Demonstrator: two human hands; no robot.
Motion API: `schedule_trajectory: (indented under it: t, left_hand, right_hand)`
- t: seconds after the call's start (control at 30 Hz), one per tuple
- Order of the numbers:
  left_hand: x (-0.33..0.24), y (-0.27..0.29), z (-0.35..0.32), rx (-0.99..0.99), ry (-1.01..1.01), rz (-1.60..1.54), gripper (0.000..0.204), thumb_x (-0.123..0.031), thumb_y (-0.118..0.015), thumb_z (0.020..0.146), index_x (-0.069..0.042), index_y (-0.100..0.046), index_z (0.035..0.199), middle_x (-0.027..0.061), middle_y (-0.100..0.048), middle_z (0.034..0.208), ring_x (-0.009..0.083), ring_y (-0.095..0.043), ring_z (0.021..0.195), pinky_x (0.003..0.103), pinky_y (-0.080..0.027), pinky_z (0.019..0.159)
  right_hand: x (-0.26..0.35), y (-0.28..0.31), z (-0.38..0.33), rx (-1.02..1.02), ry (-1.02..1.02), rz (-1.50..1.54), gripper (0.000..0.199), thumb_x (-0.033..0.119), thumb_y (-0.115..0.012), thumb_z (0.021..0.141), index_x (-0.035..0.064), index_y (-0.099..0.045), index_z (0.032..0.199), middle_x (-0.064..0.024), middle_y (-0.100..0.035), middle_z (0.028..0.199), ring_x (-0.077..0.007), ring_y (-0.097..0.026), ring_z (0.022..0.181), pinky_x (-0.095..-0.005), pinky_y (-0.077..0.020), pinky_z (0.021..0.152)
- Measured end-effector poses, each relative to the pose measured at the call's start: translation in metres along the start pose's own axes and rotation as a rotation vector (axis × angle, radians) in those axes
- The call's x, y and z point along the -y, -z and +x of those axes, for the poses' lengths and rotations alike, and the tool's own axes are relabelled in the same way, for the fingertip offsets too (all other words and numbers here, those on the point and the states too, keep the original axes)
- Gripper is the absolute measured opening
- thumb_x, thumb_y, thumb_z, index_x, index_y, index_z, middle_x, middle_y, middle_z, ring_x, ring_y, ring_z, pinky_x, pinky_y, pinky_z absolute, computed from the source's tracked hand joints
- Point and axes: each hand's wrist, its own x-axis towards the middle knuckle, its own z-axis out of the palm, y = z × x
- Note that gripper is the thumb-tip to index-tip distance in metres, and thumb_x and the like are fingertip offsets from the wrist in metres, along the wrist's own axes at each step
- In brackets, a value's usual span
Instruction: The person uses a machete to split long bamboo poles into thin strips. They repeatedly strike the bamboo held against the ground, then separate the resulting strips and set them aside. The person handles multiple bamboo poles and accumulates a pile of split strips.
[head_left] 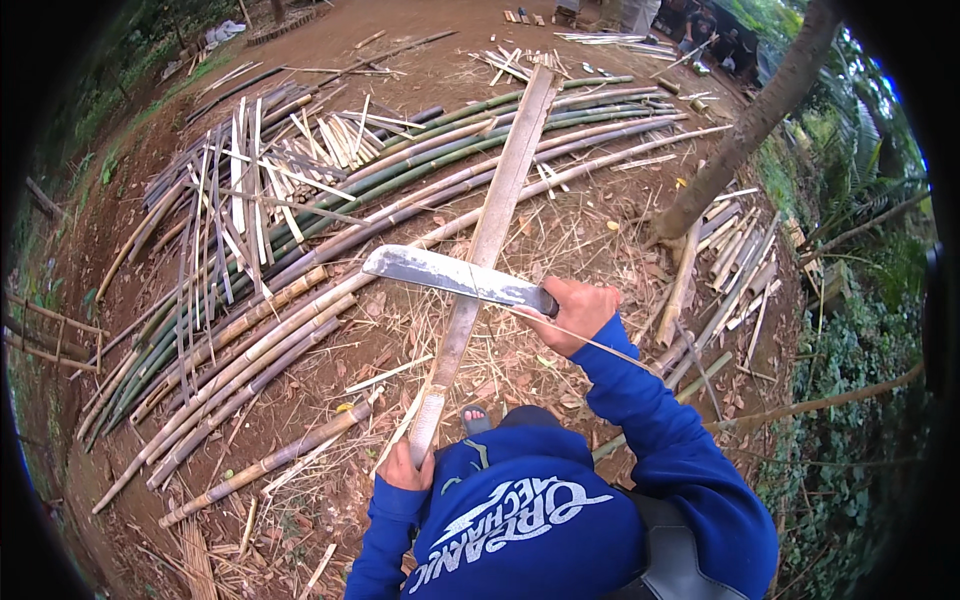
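My right hand (577,314) is closed round the dark handle of a machete (450,272). Its broad, worn blade points left and lies across a long split bamboo strip (498,205). Low in front of my body, my left hand (405,467) grips the near end of that strip, which slants up and away from me. Close to the left hand, a thin pale sliver (402,428) sticks out beside the strip. Another thin strand (590,342) runs past my right wrist. Whether the blade's edge bites into the strip cannot be made out.
Long green and brown bamboo poles (400,180) lie in a curved row ahead. Split slats (255,185) are heaped on them at left. To the right stand a tree trunk (745,125) and a pile of cut bamboo pieces (735,250). People (700,30) are at the far right.
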Motion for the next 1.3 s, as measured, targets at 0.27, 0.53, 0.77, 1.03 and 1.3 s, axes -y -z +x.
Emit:
schedule_trajectory:
  t: [0.27, 0.53, 0.77, 1.03, 1.3]
  left_hand:
    - [0.043, 0.002, 0.003, 0.268, 0.286, -0.670, 0.033, -0.029, -0.070, 0.082, -0.002, -0.056, 0.095, 0.0111, -0.060, 0.063, 0.0216, -0.060, 0.053, 0.033, -0.046, 0.049]
    - [0.016, 0.028, 0.015, 0.314, 0.575, -0.684, 0.029, -0.032, -0.062, 0.089, -0.002, -0.062, 0.088, 0.0033, -0.055, 0.051, 0.0093, -0.053, 0.043, 0.026, -0.042, 0.042]
    - [-0.010, 0.057, 0.003, 0.289, 0.534, -0.563, 0.031, -0.033, -0.062, 0.089, -0.003, -0.062, 0.086, 0.0051, -0.057, 0.051, 0.0126, -0.054, 0.042, 0.028, -0.044, 0.043]
    - [-0.001, 0.073, 0.011, 0.126, 0.342, -0.493, 0.031, -0.035, -0.060, 0.091, -0.005, -0.064, 0.101, 0.0051, -0.056, 0.054, 0.0127, -0.054, 0.042, 0.028, -0.044, 0.042]
    - [-0.026, 0.102, 0.022, 0.304, 0.657, -0.547, 0.039, -0.041, -0.053, 0.093, -0.003, -0.060, 0.101, 0.0156, -0.060, 0.067, 0.0303, -0.062, 0.061, 0.041, -0.049, 0.059]
  right_hand:
    - [0.034, -0.017, -0.004, 0.028, -0.078, 0.091, 0.045, 0.053, -0.065, 0.079, 0.0084, -0.059, 0.070, -0.0121, -0.059, 0.058, -0.0317, -0.060, 0.054, -0.0432, -0.0427, 0.049]
    - [0.050, -0.028, -0.009, 0.056, 0.042, -0.051, 0.049, 0.058, -0.061, 0.080, 0.0092, -0.061, 0.074, -0.0123, -0.062, 0.063, -0.0313, -0.062, 0.055, -0.0435, -0.0468, 0.051]
    - [0.044, -0.019, 0.001, 0.154, 0.134, -0.120, 0.055, 0.061, -0.055, 0.083, 0.0072, -0.062, 0.077, -0.0156, -0.062, 0.063, -0.0309, -0.064, 0.057, -0.0429, -0.0486, 0.051]
    - [0.085, -0.046, -0.029, 0.184, 0.371, 0.045, 0.040, 0.047, -0.065, 0.080, 0.0070, -0.058, 0.081, -0.0156, -0.062, 0.067, -0.0338, -0.060, 0.056, -0.0457, -0.0456, 0.054]
    - [0.098, -0.063, -0.054, 0.351, 0.355, 0.088, 0.042, 0.042, -0.052, 0.090, 0.0010, -0.053, 0.084, -0.0232, -0.060, 0.073, -0.0410, -0.059, 0.064, -0.0491, -0.0458, 0.059]
